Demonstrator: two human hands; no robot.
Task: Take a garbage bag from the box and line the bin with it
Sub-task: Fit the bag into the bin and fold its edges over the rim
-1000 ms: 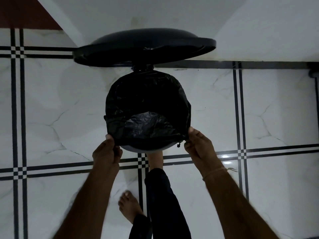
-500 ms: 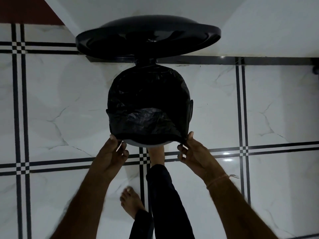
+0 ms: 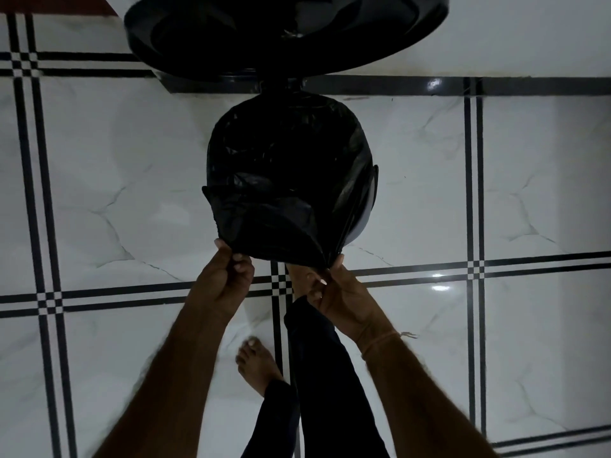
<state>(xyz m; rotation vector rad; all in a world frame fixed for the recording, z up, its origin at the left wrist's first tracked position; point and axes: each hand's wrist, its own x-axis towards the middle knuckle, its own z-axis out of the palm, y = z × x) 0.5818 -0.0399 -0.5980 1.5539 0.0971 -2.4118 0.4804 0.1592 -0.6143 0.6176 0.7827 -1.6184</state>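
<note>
A black garbage bag covers the mouth of a small pedal bin whose grey wall shows at the right. The bin's black lid stands raised behind it. My left hand pinches the bag's near-left edge. My right hand pinches the bag's gathered near-right edge. Both hands hold the plastic pulled toward me, over the near rim. One bare foot rests at the bin's front, where the pedal would be; the pedal itself is hidden.
The floor is white marble tile with black double lines. A white wall with a dark skirting stands right behind the bin. My other foot and dark trouser legs are below the hands.
The bag's near edge has been drawn further over the front rim, covering the grey rim that showed before. Both hands have closed into pinches on the plastic, and the view has moved closer.
</note>
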